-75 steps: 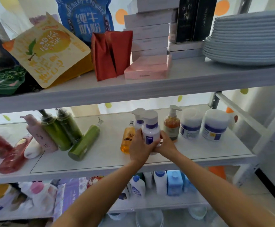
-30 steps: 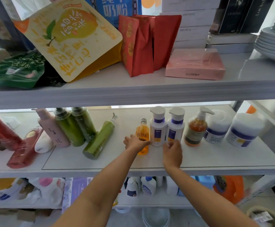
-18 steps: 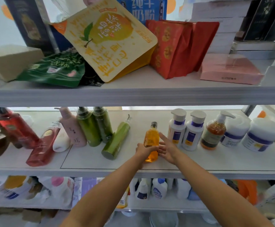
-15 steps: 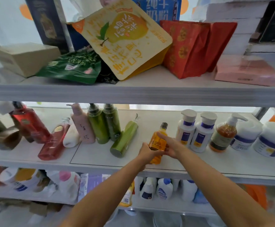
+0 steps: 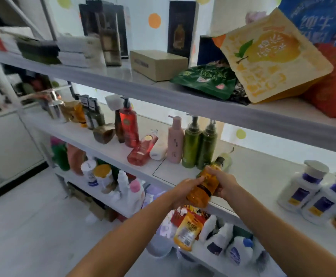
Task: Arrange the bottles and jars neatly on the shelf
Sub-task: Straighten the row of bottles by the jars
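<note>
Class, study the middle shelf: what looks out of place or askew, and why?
A red bottle and a small white bottle lie on their sides, while the pink bottle and green bottles beside them stand upright. The orange bottle is tilted, gripped by the left hand and right hand.

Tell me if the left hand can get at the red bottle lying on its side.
Probably yes, once freed: the left hand now grips the orange bottle with the right hand. The red bottle lies near the front edge of the shelf, nothing in front of it.
</note>
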`<move>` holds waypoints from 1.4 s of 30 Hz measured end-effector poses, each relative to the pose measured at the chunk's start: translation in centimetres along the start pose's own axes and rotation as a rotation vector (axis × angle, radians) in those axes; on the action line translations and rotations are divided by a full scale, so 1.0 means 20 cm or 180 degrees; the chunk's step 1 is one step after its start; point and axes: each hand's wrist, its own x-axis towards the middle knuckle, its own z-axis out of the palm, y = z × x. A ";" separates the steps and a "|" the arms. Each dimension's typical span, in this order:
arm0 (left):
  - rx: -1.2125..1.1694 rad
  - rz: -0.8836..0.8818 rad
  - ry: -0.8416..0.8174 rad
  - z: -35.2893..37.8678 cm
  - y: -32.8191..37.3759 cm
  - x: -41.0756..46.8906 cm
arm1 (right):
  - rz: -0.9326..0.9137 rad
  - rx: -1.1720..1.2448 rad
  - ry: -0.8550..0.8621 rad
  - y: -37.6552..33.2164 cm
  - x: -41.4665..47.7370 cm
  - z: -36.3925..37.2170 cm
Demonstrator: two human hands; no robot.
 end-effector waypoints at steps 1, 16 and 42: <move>-0.0016 -0.0006 0.0038 -0.08 0.01 -0.05 | 0.0024 0.0021 -0.0100 0.01 -0.02 0.08; -0.0549 -0.0042 0.0491 -1.79 -0.11 -0.72 | 0.0311 -0.0495 -0.1146 0.21 -0.34 1.91; 0.2178 0.0379 0.1674 -3.55 0.22 -0.12 | -0.0025 -0.0426 -0.0787 0.00 0.21 3.48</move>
